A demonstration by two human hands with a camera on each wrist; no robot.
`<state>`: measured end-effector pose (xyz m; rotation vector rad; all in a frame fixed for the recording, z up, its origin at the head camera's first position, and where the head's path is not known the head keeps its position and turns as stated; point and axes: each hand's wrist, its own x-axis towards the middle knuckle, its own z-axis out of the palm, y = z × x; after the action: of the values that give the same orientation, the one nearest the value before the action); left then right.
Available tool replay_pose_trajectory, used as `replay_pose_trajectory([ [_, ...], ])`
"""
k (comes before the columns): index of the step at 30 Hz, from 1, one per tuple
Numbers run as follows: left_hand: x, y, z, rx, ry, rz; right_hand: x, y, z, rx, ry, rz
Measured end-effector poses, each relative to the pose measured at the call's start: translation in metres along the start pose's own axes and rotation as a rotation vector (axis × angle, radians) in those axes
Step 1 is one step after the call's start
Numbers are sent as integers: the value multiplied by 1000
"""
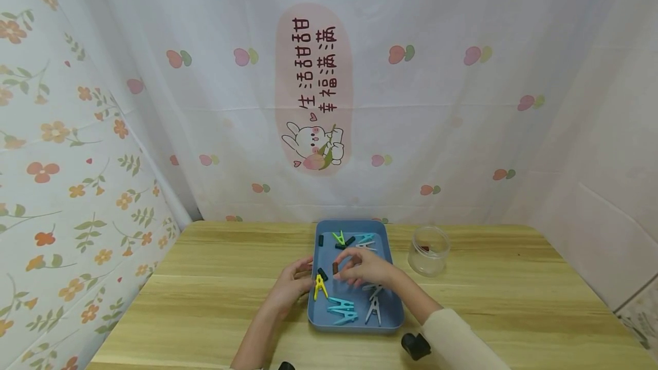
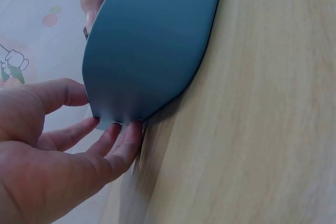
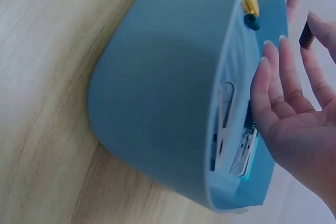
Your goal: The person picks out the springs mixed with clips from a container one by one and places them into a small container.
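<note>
My right hand [image 1: 362, 267] hangs over the blue tray [image 1: 354, 328] and pinches a small brown ribbed cylinder [image 3: 306, 36] between thumb and index finger. The other fingers are loosely bent. At the tray's left wall, my left hand [image 2: 58, 145] grips the rim and side with its fingertips. Inside lie a yellow clothespin [image 1: 320, 286], teal clothespins [image 1: 343, 317], grey-white ones [image 1: 373, 309] and a lime green one [image 1: 339, 237]. Several dark cylinders lie among them, one of them a dark cylinder [image 1: 321, 240] at the far left corner.
Right of the tray stands a clear round jar [image 1: 429, 264] with a small brown piece [image 1: 425, 248] in it. A patterned curtain [image 1: 231, 101] closes off the back of the wooden table [image 1: 221, 267]. Black wrist camera mounts [image 1: 415, 346] show near the front.
</note>
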<state>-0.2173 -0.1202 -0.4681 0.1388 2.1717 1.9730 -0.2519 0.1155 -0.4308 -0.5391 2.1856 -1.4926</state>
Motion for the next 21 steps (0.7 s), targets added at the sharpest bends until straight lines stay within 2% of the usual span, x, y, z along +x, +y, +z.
replay_pose_trajectory([
  [8,0,-1,1,-7,5,22,-5,0,-1,-24,42,-13],
  [21,0,0,-1,13,4,-6,-11,-1,-4,-12,93,-15],
])
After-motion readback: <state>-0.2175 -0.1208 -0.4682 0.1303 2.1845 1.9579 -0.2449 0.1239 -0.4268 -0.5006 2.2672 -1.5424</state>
